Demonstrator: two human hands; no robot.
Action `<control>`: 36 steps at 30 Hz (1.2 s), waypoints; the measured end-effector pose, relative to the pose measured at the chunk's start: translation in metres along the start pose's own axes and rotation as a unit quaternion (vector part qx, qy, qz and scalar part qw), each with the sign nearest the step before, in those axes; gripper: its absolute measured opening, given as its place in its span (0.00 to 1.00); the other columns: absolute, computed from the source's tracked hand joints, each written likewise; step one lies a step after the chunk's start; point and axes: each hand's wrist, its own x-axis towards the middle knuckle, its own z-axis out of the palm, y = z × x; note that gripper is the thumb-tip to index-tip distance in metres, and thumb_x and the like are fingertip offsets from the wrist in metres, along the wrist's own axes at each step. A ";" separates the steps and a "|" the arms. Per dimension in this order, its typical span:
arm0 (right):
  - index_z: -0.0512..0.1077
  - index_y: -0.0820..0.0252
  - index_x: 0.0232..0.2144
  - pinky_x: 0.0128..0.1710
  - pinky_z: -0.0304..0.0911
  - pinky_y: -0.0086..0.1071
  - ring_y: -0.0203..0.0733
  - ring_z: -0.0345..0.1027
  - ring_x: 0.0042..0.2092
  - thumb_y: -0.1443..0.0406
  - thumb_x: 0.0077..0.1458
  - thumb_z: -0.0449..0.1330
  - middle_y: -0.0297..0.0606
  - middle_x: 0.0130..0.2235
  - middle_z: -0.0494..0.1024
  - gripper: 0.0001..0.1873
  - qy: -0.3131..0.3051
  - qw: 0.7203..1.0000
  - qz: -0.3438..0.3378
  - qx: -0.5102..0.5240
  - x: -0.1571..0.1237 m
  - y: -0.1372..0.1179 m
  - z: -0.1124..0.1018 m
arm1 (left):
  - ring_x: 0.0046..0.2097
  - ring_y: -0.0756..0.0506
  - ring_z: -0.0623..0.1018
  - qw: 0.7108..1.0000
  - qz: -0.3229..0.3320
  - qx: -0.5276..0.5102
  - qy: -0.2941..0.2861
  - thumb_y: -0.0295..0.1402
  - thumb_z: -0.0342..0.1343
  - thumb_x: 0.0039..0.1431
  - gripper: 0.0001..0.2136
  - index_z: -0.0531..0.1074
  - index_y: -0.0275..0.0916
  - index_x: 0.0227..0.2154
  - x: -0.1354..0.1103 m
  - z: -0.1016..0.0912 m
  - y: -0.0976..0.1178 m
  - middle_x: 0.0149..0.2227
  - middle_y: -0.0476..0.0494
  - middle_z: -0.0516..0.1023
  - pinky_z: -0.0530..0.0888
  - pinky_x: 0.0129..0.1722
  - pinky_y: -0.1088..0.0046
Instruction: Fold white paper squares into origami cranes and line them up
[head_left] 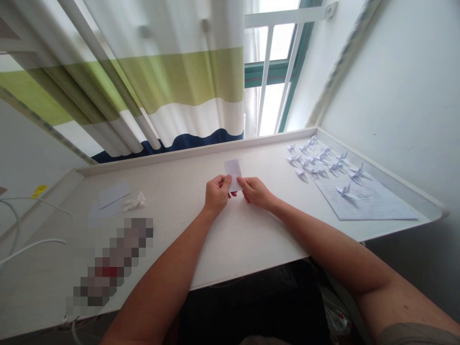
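Note:
A small white piece of paper [233, 168] is held up over the middle of the white desk [172, 239]. My left hand [217, 192] pinches its left side, thumb on the near face. On the lower right edge, my right hand [256, 190] grips the same paper between thumb and fingers. Fingertips show beneath the paper; whether it is folded I cannot tell. Off to the right stand several white folded paper cranes [317, 160]. One more paper crane [345, 190] rests on a lined, written sheet [373, 203].
Flat white papers [114, 194] lie at the left, beside a crumpled white tissue-like bit [135, 201]. Nearer me is a long pixelated object [117, 261]. White cables [36, 244] cross the left end. A raised rim [194, 154] borders the desk, with a curtain [179, 81] behind.

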 end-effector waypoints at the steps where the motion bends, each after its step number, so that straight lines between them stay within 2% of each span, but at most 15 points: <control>1: 0.63 0.56 0.18 0.24 0.57 0.30 0.35 0.60 0.19 0.32 0.65 0.43 0.32 0.15 0.65 0.41 0.018 1.000 0.004 0.008 0.001 0.001 -0.002 | 0.20 0.49 0.75 1.000 0.000 0.008 -0.013 0.56 0.65 0.60 0.24 0.75 0.37 0.27 0.000 0.000 -0.001 0.18 0.47 0.76 0.68 0.19 0.75; 4: 0.64 0.56 0.20 0.24 0.59 0.31 0.37 0.64 0.21 0.29 0.62 0.44 0.34 0.17 0.69 0.41 0.071 0.997 0.006 0.041 0.003 0.004 -0.007 | 0.21 0.48 0.77 0.998 -0.007 0.025 -0.055 0.57 0.65 0.58 0.24 0.75 0.37 0.26 -0.002 0.001 -0.002 0.19 0.46 0.77 0.68 0.19 0.75; 7: 0.64 0.56 0.20 0.23 0.58 0.31 0.38 0.64 0.21 0.29 0.61 0.45 0.34 0.16 0.69 0.41 0.089 0.995 0.005 0.038 0.005 0.007 -0.012 | 0.22 0.47 0.78 0.997 -0.013 0.024 -0.072 0.57 0.64 0.59 0.24 0.75 0.38 0.26 -0.005 0.003 -0.001 0.20 0.45 0.78 0.68 0.20 0.74; 11: 0.62 0.56 0.17 0.22 0.56 0.30 0.36 0.63 0.21 0.34 0.65 0.49 0.34 0.16 0.67 0.38 0.114 0.992 -0.004 0.051 0.005 0.005 -0.014 | 0.21 0.48 0.76 0.995 -0.022 0.025 -0.097 0.55 0.64 0.60 0.23 0.73 0.38 0.24 -0.007 0.005 -0.001 0.19 0.45 0.77 0.69 0.20 0.75; 16: 0.61 0.55 0.17 0.19 0.52 0.29 0.35 0.61 0.20 0.41 0.64 0.55 0.33 0.16 0.66 0.33 0.138 0.985 0.006 0.106 0.006 0.003 -0.016 | 0.22 0.48 0.76 0.992 -0.026 0.018 -0.124 0.54 0.65 0.59 0.22 0.73 0.39 0.24 -0.009 0.005 -0.001 0.20 0.46 0.77 0.69 0.21 0.74; 21: 0.62 0.56 0.16 0.21 0.56 0.31 0.36 0.62 0.20 0.38 0.65 0.51 0.34 0.15 0.66 0.36 0.117 0.987 0.020 0.107 0.008 0.009 -0.015 | 0.22 0.48 0.77 0.995 -0.014 0.017 -0.094 0.53 0.65 0.59 0.22 0.73 0.38 0.24 -0.007 0.005 -0.002 0.20 0.47 0.76 0.69 0.20 0.75; 24: 0.64 0.57 0.15 0.24 0.58 0.32 0.37 0.63 0.21 0.33 0.64 0.47 0.36 0.16 0.68 0.41 0.052 0.996 0.016 0.068 0.005 0.011 -0.009 | 0.22 0.49 0.77 1.000 0.003 0.007 -0.030 0.53 0.64 0.60 0.22 0.73 0.38 0.25 -0.004 0.004 -0.003 0.20 0.48 0.76 0.70 0.20 0.75; 27: 0.64 0.56 0.18 0.26 0.58 0.32 0.36 0.60 0.20 0.33 0.65 0.44 0.33 0.15 0.67 0.41 0.005 1.000 -0.003 0.011 0.002 0.010 -0.003 | 0.21 0.49 0.76 1.000 0.013 -0.001 0.016 0.53 0.63 0.60 0.21 0.74 0.38 0.26 -0.002 0.003 -0.003 0.20 0.48 0.76 0.69 0.19 0.75; 30: 0.64 0.55 0.19 0.25 0.56 0.32 0.36 0.58 0.19 0.32 0.66 0.42 0.31 0.15 0.64 0.40 0.012 0.999 -0.016 -0.025 0.000 0.007 -0.001 | 0.21 0.49 0.75 1.000 0.015 0.003 0.022 0.52 0.63 0.61 0.21 0.74 0.38 0.26 -0.002 0.003 -0.003 0.20 0.48 0.75 0.70 0.20 0.75; 33: 0.64 0.55 0.20 0.23 0.54 0.32 0.36 0.57 0.18 0.31 0.64 0.43 0.30 0.15 0.63 0.40 0.010 1.000 0.003 -0.009 0.000 0.006 -0.003 | 0.22 0.49 0.74 1.000 0.012 0.015 0.021 0.51 0.62 0.61 0.20 0.73 0.39 0.26 -0.003 0.002 -0.003 0.20 0.48 0.75 0.70 0.21 0.74; 36: 0.61 0.54 0.19 0.23 0.56 0.31 0.36 0.59 0.19 0.30 0.63 0.44 0.31 0.15 0.65 0.40 0.042 0.999 0.012 0.017 0.002 0.007 -0.007 | 0.21 0.50 0.70 0.999 0.012 0.047 -0.011 0.49 0.61 0.61 0.19 0.71 0.40 0.23 -0.004 -0.001 -0.004 0.19 0.51 0.70 0.67 0.21 0.75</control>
